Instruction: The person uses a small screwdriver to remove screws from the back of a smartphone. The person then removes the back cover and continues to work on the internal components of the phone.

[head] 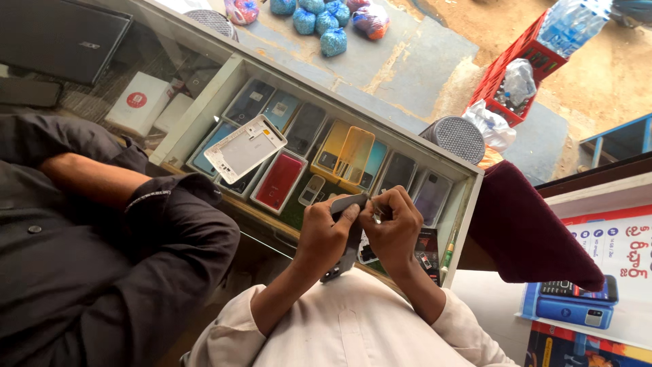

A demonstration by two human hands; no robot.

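Left hand (324, 234) grips a small grey phone (348, 224), fingers wrapped around its body, held above the near edge of the glass counter (204, 102). Right hand (394, 228) has fingers pinched together on a thin metal tool (375, 218) touching the phone's top. A white phone shell (244, 147) lies on the glass, well apart to the left. A dark-sleeved arm (102, 183) of another person rests beside.

Both hands meet over the near edge of a glass counter (407, 146), the left hand (326, 231) and right hand (394, 228) touching around a phone (350, 224). A back cover (244, 147) lies on the glass to their left, above phone cases (282, 180) inside. A cloth (526, 224) lies to the right, a crate (519, 68) beyond the counter.
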